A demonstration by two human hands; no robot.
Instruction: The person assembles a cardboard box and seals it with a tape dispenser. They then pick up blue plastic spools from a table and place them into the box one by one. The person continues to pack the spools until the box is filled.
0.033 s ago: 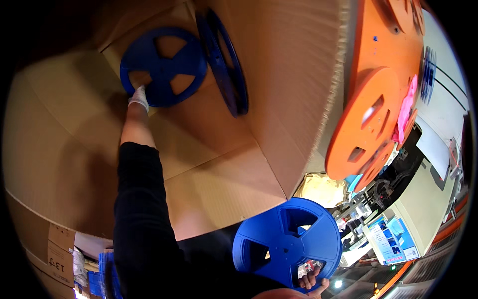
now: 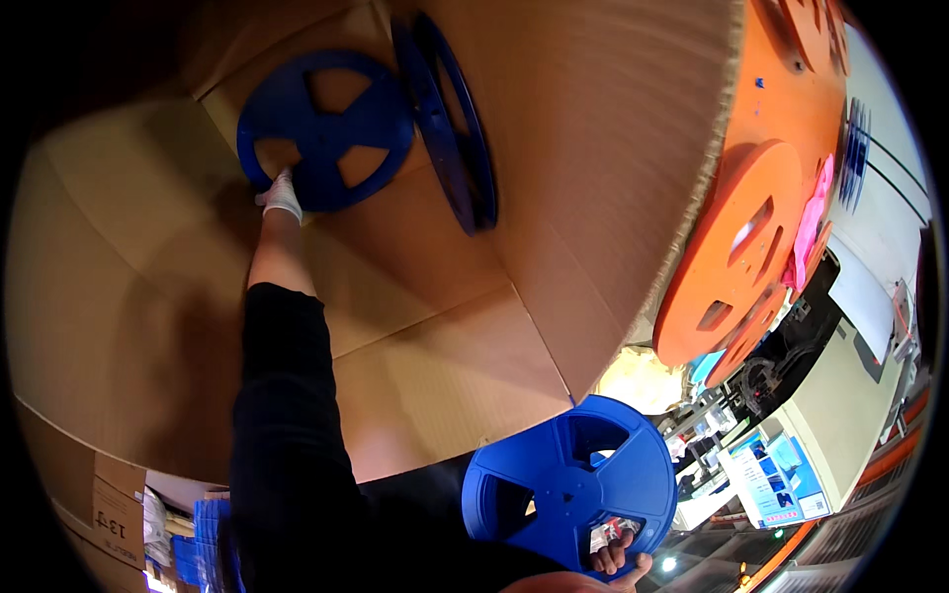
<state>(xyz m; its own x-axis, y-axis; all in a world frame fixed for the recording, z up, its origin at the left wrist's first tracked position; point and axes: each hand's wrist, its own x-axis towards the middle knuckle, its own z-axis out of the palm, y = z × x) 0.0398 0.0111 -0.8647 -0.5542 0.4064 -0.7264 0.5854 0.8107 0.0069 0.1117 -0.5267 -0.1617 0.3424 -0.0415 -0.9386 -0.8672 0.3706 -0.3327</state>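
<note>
My left hand (image 2: 282, 194), in a white glove, reaches deep into a large cardboard box (image 2: 435, 385). Its fingers close on the near-left rim of a blue plastic reel (image 2: 321, 138) that has three wide cut-outs. Beside that reel, a second dark blue reel (image 2: 447, 124) stands on edge against the box's right wall. Outside the box, at the lower right, my right hand (image 2: 618, 563) grips another blue reel (image 2: 571, 494) by its lower rim. Some of its fingers show through a cut-out of the reel.
Orange reels (image 2: 736, 252) stand to the right of the box with a pink cloth (image 2: 811, 222) on them. Further right are a pale machine or cabinet (image 2: 840, 415) and a blue-and-white printed sheet (image 2: 781, 479). Cardboard cartons (image 2: 114, 504) and blue items (image 2: 203, 534) are at the lower left.
The box's right edge and my left forearm sit slightly further right in the picture. Both hands keep their hold on the reels.
</note>
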